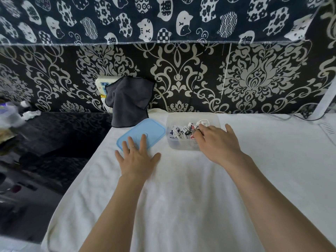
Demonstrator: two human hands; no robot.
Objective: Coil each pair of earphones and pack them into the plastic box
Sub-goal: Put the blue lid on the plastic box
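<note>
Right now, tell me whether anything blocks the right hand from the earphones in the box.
Nothing visible does. The plastic box is open; its blue lid lies beside it under the left hand's fingers. The right hand reaches in over the earphones.

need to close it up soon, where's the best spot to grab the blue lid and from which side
Probably the blue lid by its near-left corner, coming from the left: it lies flat on the white towel, the left hand already rests there, and the plastic box crowds its right edge.
</note>
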